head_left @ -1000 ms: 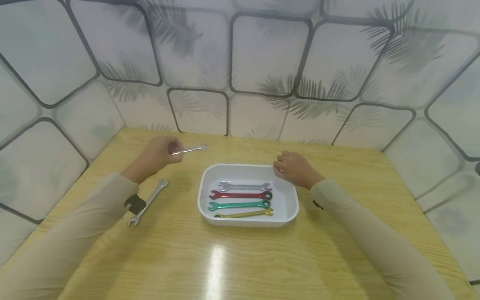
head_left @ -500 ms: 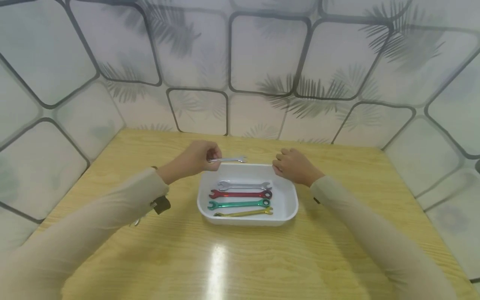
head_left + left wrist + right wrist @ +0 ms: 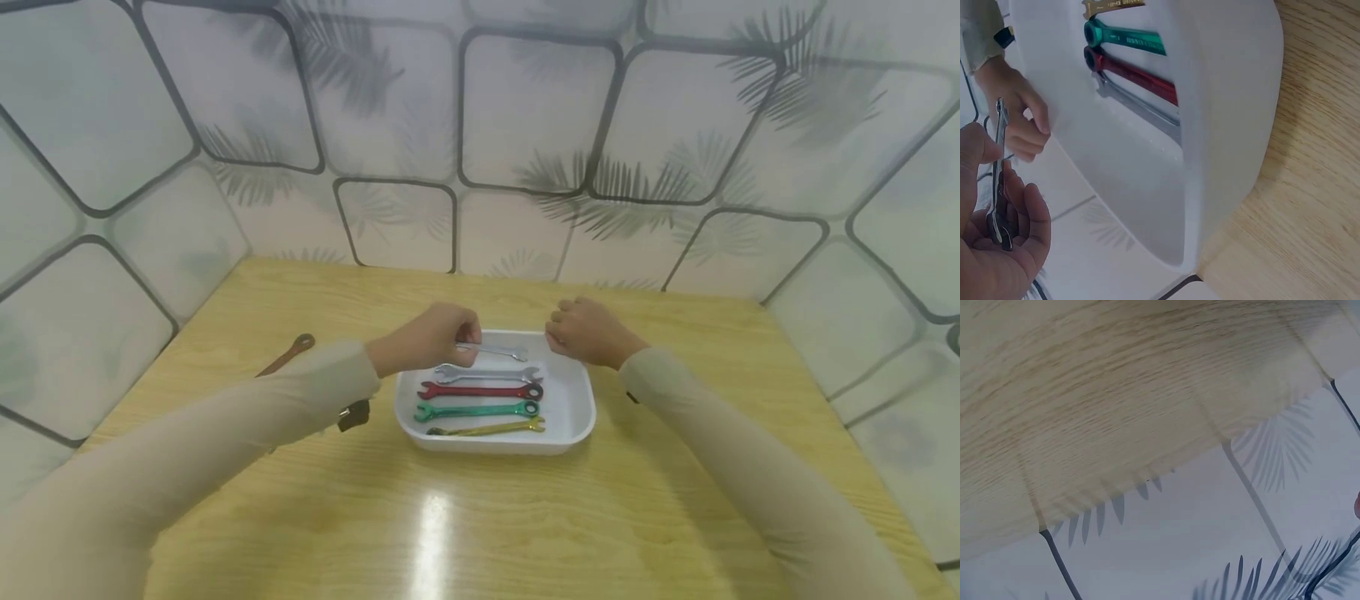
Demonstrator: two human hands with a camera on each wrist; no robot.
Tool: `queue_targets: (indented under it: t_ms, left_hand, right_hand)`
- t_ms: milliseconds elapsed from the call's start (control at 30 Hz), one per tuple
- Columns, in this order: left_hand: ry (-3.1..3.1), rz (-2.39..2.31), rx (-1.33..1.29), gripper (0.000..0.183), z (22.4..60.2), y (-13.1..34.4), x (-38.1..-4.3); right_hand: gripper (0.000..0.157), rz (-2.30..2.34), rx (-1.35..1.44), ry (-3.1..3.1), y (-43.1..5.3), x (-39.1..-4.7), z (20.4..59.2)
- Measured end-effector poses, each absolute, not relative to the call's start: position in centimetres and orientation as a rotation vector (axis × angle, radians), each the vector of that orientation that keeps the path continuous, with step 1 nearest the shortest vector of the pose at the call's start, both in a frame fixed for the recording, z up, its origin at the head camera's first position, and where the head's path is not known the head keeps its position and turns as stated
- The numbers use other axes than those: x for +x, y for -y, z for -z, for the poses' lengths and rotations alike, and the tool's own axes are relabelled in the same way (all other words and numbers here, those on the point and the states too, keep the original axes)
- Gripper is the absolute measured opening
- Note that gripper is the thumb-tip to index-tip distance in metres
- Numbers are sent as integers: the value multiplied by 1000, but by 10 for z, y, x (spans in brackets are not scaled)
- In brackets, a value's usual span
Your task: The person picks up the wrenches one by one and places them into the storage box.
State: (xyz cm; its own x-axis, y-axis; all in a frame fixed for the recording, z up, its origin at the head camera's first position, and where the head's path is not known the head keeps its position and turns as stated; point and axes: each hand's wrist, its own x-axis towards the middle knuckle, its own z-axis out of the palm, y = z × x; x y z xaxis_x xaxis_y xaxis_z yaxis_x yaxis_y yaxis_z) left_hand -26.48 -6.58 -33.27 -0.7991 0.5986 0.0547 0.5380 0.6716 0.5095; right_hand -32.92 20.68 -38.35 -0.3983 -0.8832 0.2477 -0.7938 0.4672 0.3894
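Note:
My left hand (image 3: 438,333) pinches a small silver wrench (image 3: 506,352) over the far side of a white tray (image 3: 403,417). In the left wrist view that wrench (image 3: 999,169) lies between thumb and fingers, one end close to the palm. Inside the tray, a silver wrench (image 3: 487,375), a red wrench (image 3: 480,391), a green wrench (image 3: 476,411) and a yellow wrench (image 3: 487,428) lie in a row. At the tray's far right corner my right hand (image 3: 592,333) grips the rim with curled fingers.
A copper-brown wrench (image 3: 288,354) with a ring end lies on the wooden table (image 3: 600,517), left of the tray and partly behind the left sleeve (image 3: 247,425). Patterned wall panels (image 3: 517,117) rise behind the table and at both sides.
My left hand has carried the small silver wrench rightward from the table's left side to over the tray. The copper-brown wrench has come into view; another silver wrench is now hidden. My right hand stays put.

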Motion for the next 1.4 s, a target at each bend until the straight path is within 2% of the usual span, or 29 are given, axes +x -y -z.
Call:
queue_targets:
  t_ms: [1400]
  left_hand:
    - [-2795, -306, 954, 11, 362, 19, -290]
  right_hand:
    - [20, 164, 1409, 2174, -206, -331, 393]
